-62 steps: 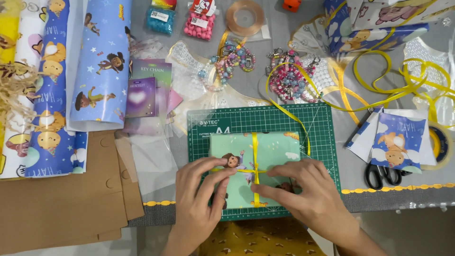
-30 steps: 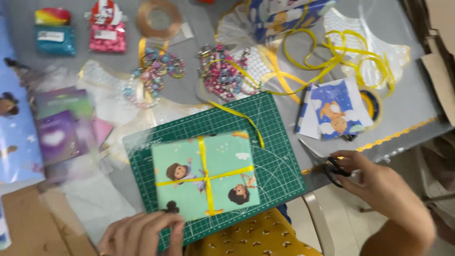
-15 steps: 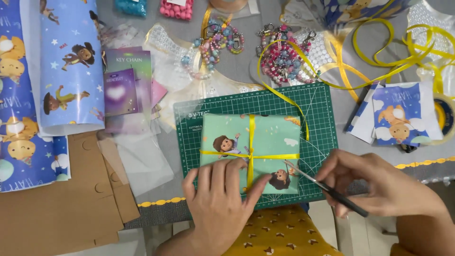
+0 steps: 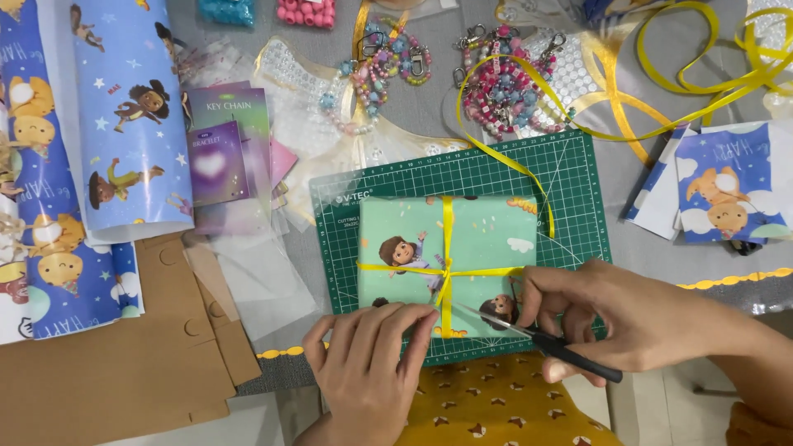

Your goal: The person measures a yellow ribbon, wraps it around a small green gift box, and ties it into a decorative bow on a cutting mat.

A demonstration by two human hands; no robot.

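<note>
A box wrapped in mint-green cartoon paper point(image 4: 475, 235) lies on a green cutting mat point(image 4: 570, 177), tied crosswise with yellow ribbon point(image 4: 447, 239). My left hand point(image 4: 368, 372) rests on the box's near edge, fingertips beside the ribbon's lower end. In my right hand point(image 4: 628, 318) is a pair of black-handled scissors point(image 4: 529, 332), blades pointing left toward the ribbon low on the box. A long yellow ribbon tail point(image 4: 504, 157) runs from the box's right side up toward the beads.
Rolls of blue cartoon wrapping paper point(image 4: 132, 116) lie at the left, brown cardboard point(image 4: 107, 363) at lower left. Bead chains point(image 4: 504, 87), purple cards point(image 4: 219, 153), loose yellow ribbon loops point(image 4: 702, 83) and a blue paper scrap point(image 4: 727, 186) fill the table behind.
My right hand fetched the scissors from the table's right edge and brought them to the box. The blades have moved left, nearer the ribbon. My left hand stayed at the box's near edge.
</note>
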